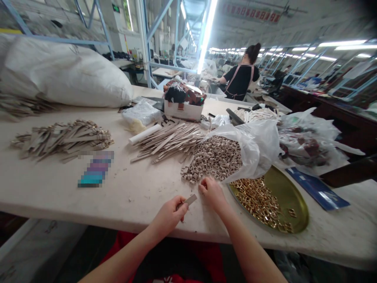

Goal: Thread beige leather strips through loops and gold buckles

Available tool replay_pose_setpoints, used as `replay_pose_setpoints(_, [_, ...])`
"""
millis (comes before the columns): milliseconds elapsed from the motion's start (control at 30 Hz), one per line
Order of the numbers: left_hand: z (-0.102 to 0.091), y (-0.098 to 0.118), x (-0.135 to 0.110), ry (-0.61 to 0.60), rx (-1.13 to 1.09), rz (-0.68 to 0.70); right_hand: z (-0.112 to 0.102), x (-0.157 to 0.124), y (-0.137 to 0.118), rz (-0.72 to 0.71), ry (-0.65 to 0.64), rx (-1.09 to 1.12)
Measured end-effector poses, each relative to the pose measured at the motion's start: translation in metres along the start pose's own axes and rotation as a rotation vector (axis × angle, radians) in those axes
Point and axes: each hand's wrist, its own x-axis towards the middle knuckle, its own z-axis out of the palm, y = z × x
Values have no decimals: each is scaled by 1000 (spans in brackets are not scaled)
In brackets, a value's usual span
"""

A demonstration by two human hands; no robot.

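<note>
My left hand [170,215] is closed on a short tan strap piece [190,200] near the table's front edge. My right hand [211,192] sits just to its right, fingers curled down at the edge of a heap of small tan loops [215,158]; what it pinches is hidden. The loops spill from a white plastic bag [255,147]. A round brass tray [287,192] holding several gold metal buckles [259,200] lies right of my right hand.
A pile of long tan straps [169,140] and another pile with gold ends [64,137] lie on the white table [59,184]. A big white sack [64,74], a box [183,110], more bags [309,141] and a person [241,76] stand behind.
</note>
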Motion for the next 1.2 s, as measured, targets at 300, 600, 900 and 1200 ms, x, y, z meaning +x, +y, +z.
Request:
replay_pose_setpoints(300, [-1,8,-5,136,66,37,7,-60,-33,343,-271,815])
replay_pose_setpoints(600, [-11,11,-16,-101,83,-41,9,-77,-43,299,-166,859])
replay_pose_setpoints(900, [0,12,-16,2,61,43,20,-85,-39,364,-251,1028])
replay_pose_setpoints(1200, [-6,16,-20,-20,-67,68,25,-95,-47,242,-178,898])
